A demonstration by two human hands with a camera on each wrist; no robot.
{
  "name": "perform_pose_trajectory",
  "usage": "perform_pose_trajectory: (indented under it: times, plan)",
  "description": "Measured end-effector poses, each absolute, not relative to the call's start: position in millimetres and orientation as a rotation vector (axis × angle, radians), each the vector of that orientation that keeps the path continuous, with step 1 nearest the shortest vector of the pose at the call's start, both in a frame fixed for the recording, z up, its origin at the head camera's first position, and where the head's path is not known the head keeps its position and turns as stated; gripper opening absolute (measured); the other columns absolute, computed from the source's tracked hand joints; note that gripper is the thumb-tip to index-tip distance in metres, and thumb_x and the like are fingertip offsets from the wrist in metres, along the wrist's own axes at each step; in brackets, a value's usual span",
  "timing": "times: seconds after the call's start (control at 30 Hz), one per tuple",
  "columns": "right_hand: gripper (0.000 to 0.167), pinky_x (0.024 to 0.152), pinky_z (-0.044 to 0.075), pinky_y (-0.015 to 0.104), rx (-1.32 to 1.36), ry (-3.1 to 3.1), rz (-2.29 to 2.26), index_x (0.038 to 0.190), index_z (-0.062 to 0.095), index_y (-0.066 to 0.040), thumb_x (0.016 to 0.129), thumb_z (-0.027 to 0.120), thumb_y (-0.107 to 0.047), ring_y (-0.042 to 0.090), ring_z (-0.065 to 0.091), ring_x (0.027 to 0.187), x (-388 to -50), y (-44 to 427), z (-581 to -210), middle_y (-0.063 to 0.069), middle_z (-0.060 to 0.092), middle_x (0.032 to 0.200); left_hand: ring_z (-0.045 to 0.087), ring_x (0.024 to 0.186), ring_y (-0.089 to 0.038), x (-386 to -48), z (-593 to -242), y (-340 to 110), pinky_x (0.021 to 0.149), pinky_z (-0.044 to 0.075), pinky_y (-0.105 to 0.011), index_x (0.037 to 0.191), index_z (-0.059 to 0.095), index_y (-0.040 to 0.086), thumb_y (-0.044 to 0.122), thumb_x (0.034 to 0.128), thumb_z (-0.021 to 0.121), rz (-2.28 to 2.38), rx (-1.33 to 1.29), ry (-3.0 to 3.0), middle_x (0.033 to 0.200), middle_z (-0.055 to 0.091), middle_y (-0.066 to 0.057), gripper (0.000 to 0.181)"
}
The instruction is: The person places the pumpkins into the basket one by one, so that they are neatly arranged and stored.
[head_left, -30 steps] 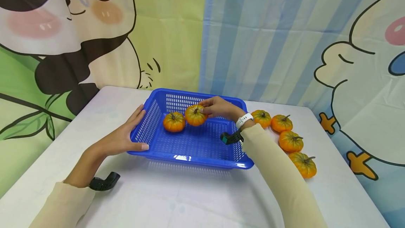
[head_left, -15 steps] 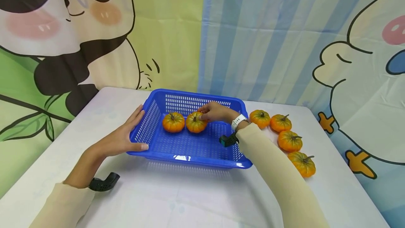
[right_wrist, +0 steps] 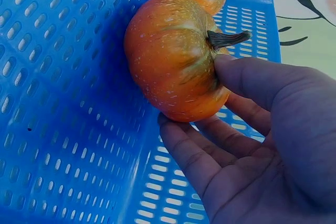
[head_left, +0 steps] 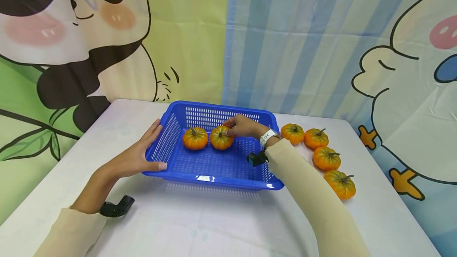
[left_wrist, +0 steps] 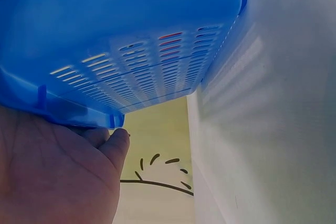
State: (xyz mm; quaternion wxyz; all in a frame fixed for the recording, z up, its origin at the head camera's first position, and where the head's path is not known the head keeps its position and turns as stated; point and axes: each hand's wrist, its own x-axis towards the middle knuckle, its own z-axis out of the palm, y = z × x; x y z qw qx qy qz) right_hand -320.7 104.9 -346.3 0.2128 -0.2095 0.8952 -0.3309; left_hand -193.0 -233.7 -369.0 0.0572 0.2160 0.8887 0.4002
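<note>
Inside the blue basket [head_left: 228,181], two orange-green pumpkins sit side by side: a left one [head_left: 195,138] and a right one [head_left: 221,139]. My right hand [head_left: 244,126] pinches the right pumpkin, thumb near its dark stem and fingers at its side and underside, as the right wrist view shows on that pumpkin [right_wrist: 173,59]. At the basket's left end, my left hand [head_left: 137,156] holds the rim, thumb over the near corner and fingers spread along the side. The left wrist view shows the palm [left_wrist: 58,171] against the outside of the basket [left_wrist: 121,19].
Several more pumpkins stand on the white table [head_left: 200,225] right of the basket, curving from the back one [head_left: 292,133] to the nearest one [head_left: 340,184]. Behind the table hangs a printed curtain [head_left: 192,39]. My right forearm [head_left: 310,193] crosses the basket's right end.
Compared with a second ago, my right hand has lowered its pumpkin onto the basket floor beside the other one; in the last half second it has barely moved. My left hand keeps its place.
</note>
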Motion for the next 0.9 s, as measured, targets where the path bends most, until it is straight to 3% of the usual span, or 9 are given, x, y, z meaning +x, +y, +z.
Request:
perform_pose_trajectory:
  times: [0.43,0.9]
  plan:
    - [0.043,0.102,0.043,0.036,-0.616,2.504,-0.968,0.137,0.056,-0.002,0.095,0.063,-0.012,0.024,0.051,0.126,-316.6,109.3,-338.0,0.011,0.057,0.135,-0.003,0.146,-0.038,-193.4,-369.9,-233.2,0.104,0.016,-0.072,0.157,0.000,0.010,0.033,0.0810,0.075,1.212,0.670,2.697,0.162,-0.013,0.001,0.109]
    - [0.037,0.100,0.045,0.038,-0.591,2.472,-1.090,0.134,0.060,-0.007,0.097,0.058,-0.014,0.022,0.054,0.121,-318.0,118.2,-333.9,0.007,0.062,0.128,-0.003,0.146,-0.039,-193.2,-369.6,-233.2,0.103,0.017,-0.073,0.157,0.000,0.011,0.034,0.0806,0.074,1.212,0.653,2.697,0.162,-0.014,0.000,0.109]
